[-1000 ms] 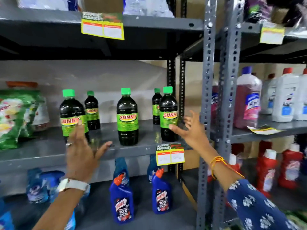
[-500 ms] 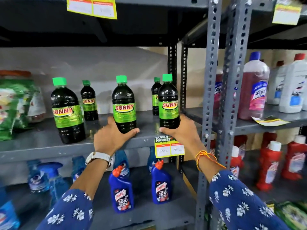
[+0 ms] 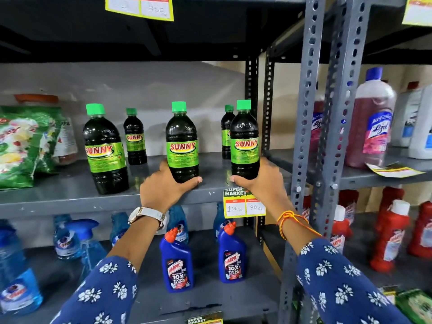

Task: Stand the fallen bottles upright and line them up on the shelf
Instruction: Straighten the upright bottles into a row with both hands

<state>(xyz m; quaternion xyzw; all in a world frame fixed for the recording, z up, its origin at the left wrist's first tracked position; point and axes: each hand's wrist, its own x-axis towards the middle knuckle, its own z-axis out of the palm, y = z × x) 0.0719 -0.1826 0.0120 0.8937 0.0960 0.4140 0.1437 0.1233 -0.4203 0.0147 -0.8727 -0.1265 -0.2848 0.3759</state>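
Several dark Sunny bottles with green caps stand upright on the grey shelf (image 3: 70,202). My left hand (image 3: 163,188) grips the base of the middle bottle (image 3: 181,141). My right hand (image 3: 259,181) grips the base of the right front bottle (image 3: 244,139) at the shelf's right end. A large bottle (image 3: 104,150) stands at the left front. Two smaller bottles stand further back, one (image 3: 135,136) left of centre, the other (image 3: 226,132) partly hidden behind the right front bottle.
A green packet (image 3: 21,146) lies at the shelf's left. A yellow price tag (image 3: 244,203) hangs on the front edge. Blue Harpic bottles (image 3: 177,263) and spray bottles stand on the shelf below. Grey uprights (image 3: 306,127) separate a rack with a pink Lizol bottle (image 3: 374,122).
Both hands moved from the air onto the shelf and closed around the bases of the middle and right front bottles. The camera has come closer.
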